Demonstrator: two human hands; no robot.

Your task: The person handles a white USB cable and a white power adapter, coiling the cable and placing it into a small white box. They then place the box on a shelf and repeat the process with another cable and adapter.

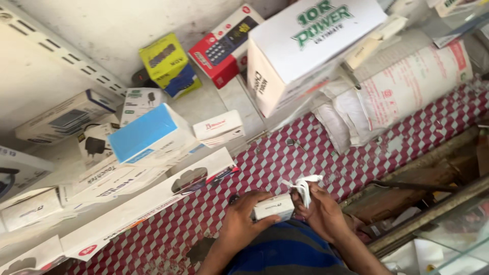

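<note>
- My left hand (pixel 243 220) closes around a small white box (pixel 274 207).
- My right hand (pixel 322 211) pinches a coiled white cable (pixel 304 186) just above that box, over the checkered desk (pixel 285 158).

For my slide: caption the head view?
Left hand holds small white box; right hand grips coiled white cable.

A small white rectangular carton (pixel 274 207) sits at the bottom centre, gripped by the left hand (pixel 243 221). At top centre stands a large white cardboard box with green lettering (pixel 305 51). Left of it lean a red-and-white box picturing a keypad phone (pixel 224 46) and a yellow-and-blue box (pixel 169 65). Lower left lie a white box with a sky-blue top (pixel 145 133), a small white box with red print (pixel 220 127) and a long flat white carton (pixel 147 203).
</note>
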